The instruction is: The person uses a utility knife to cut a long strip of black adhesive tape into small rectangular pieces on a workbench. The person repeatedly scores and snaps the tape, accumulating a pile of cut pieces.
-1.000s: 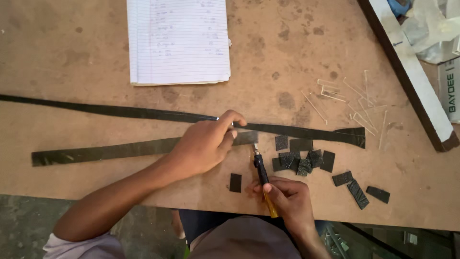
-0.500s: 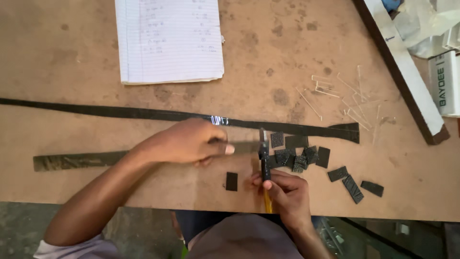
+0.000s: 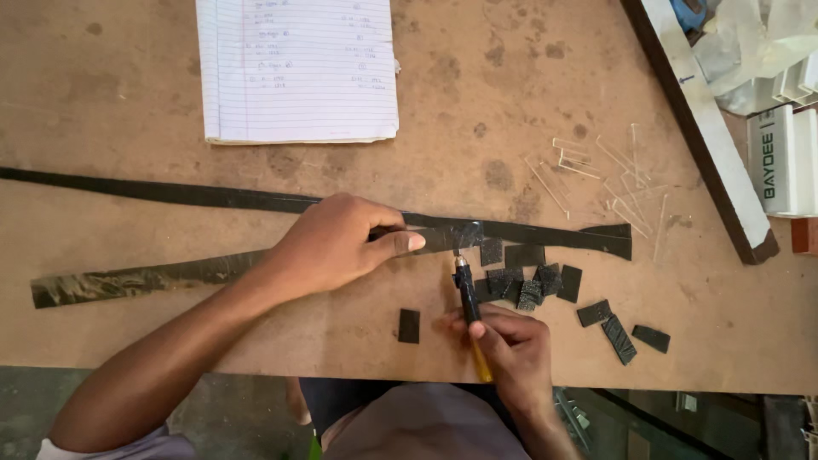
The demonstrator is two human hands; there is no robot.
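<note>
My left hand [image 3: 336, 243] presses flat on a short black strip [image 3: 136, 278] lying on the brown table [image 3: 128, 94], its forefinger pointing right along the strip's end. My right hand [image 3: 511, 345] grips a cutter with a yellow handle and black front [image 3: 467, 294], its tip touching the strip's right end just past my left forefinger. A longer black strip [image 3: 196, 194] runs across the table behind the short one. Several small black cut pieces [image 3: 528, 277] lie in a heap right of the cutter, and one piece [image 3: 409, 325] lies alone near the front edge.
A lined notebook page with handwriting [image 3: 298, 68] lies at the back. Thin clear slivers [image 3: 596, 170] are scattered at the right. A long dark-edged white bar [image 3: 703, 128] slants along the right side, with white boxes [image 3: 784, 162] beyond it. The table's front edge runs under my arms.
My left hand has slid left along the short strip and flattened on it. The cutter's tip has moved up to the strip's end.
</note>
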